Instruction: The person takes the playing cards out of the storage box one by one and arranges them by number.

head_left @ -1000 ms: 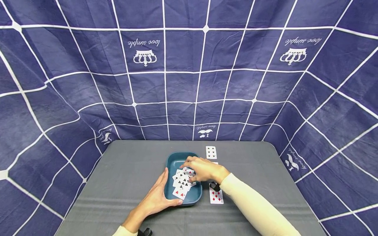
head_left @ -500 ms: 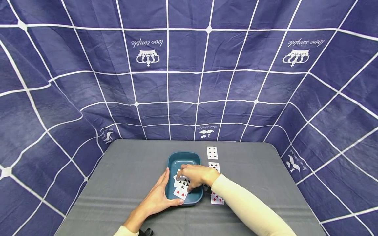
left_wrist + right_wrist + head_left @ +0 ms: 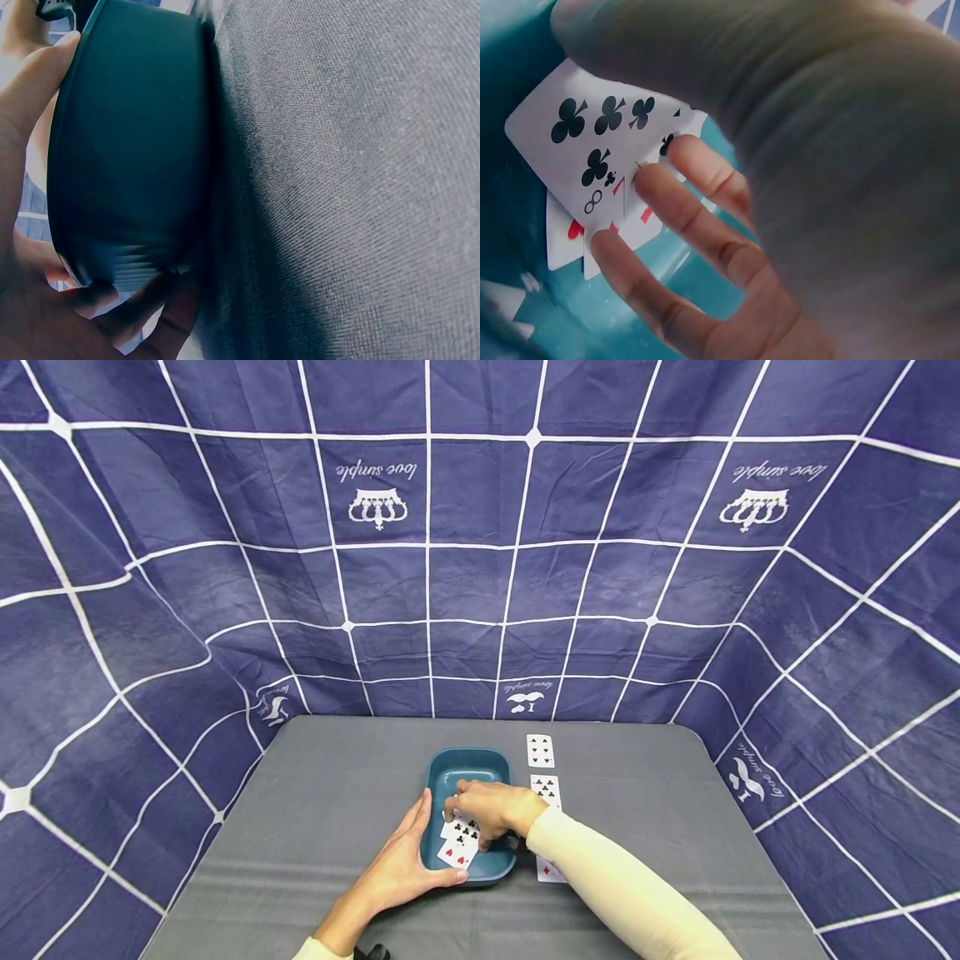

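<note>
A teal plastic tray [image 3: 469,752] holds a loose pile of face-up playing cards [image 3: 456,857]. My left hand [image 3: 396,862] grips the tray, its thumb over the near rim and its fingers along the left side. In the left wrist view those fingers bend around the tray's outer wall [image 3: 135,135]. Inside the tray my right hand [image 3: 491,807] reaches down over the pile, hiding part of it. In the right wrist view the spread fingertips touch the cards, and the thumb is at the edge of an eight of clubs [image 3: 592,142]. Red-suited cards lie beneath it.
Right of the tray, face-up cards lie in a column on the grey cloth [image 3: 337,793]: a six of spades [image 3: 540,751], a clubs card [image 3: 547,787] and a diamonds card [image 3: 548,872] partly under my right sleeve [image 3: 622,885]. A blue curtain [image 3: 480,577] surrounds the table's back and sides.
My right hand has moved left and slightly nearer over the pile, its fingers lower onto the cards. The clubs card on the table shows more now. My left hand stays on the tray.
</note>
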A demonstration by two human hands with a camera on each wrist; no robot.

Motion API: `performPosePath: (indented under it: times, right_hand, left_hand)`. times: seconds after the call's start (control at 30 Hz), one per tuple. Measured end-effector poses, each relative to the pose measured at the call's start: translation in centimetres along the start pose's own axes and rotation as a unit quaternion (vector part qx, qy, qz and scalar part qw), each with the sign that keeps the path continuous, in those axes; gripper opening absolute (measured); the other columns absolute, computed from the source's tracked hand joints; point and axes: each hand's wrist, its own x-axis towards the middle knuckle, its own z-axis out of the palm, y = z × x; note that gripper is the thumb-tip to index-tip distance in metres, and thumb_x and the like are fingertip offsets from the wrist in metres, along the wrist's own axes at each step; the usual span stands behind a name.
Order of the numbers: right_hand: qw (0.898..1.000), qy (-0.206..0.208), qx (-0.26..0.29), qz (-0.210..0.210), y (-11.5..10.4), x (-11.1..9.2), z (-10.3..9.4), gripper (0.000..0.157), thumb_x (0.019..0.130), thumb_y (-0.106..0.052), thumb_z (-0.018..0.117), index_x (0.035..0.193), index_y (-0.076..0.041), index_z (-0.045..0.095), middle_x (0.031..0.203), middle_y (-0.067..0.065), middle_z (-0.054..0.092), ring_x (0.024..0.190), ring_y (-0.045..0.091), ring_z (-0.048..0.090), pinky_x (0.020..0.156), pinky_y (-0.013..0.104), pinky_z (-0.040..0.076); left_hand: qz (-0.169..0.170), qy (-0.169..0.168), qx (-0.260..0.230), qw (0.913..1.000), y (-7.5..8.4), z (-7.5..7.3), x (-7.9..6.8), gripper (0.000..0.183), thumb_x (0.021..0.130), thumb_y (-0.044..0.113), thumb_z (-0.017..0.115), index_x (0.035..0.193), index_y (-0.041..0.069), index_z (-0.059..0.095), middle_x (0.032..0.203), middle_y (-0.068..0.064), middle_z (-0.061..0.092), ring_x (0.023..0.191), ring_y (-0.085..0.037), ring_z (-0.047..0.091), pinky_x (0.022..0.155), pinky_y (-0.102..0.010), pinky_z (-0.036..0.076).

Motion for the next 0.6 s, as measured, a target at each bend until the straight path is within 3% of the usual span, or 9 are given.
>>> performPosePath:
  times: [0.37,0.6]
  right_hand:
    - [1.000,-0.017,0.014,0.000,-0.55,0.28,-0.04,0.080,0.073,-0.026,0.115,0.141,-0.035,0.076,0.129,-0.004,0.067,0.102,0.003,0.064,0.092,0.017,0.058]
    - [0.999,-0.009,0.031,0.001,-0.05,0.03,-0.33,0.078,0.082,-0.032,0.111,0.150,-0.034,0.072,0.132,-0.001,0.069,0.106,0.004,0.067,0.096,0.022,0.061]
  left_hand:
    - [-0.005,-0.002,-0.015,0.9999,0.04,0.01,-0.44,0.151,0.082,0.061,0.105,0.188,0.007,0.012,0.196,-0.021,0.019,0.176,-0.050,0.034,0.136,-0.071,0.040]
    - [-0.002,0.001,-0.012,0.9999,0.07,-0.03,-0.38,0.152,0.081,0.061,0.106,0.188,0.007,0.012,0.195,-0.022,0.022,0.175,-0.052,0.036,0.136,-0.072,0.040]
